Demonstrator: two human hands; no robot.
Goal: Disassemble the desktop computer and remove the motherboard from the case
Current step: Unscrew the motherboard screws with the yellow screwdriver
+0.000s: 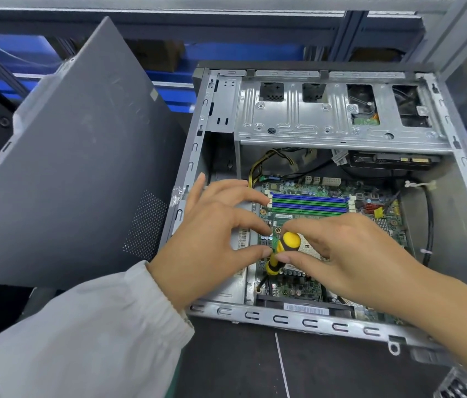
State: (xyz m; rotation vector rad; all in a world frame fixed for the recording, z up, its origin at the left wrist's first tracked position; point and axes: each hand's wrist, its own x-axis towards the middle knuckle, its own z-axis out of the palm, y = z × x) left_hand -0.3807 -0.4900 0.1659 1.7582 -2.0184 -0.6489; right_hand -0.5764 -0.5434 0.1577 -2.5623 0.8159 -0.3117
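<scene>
Over mobo (310, 216), both hands pinch screwdriver (282, 249)

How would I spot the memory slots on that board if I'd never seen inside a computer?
Start at the open metal case lying on its side, and look down at the green motherboard on its floor. Just beyond the two hands and the yellow screwdriver lie the memory slots: four long parallel strips, alternately blue and green, with white clips at their ends. Nothing else there is striped.

Your right hand (347, 254) and left hand (212, 239) pinch the yellow-and-black screwdriver (282, 252) over the green motherboard (312, 222) inside the open grey metal case (456, 196).
</scene>
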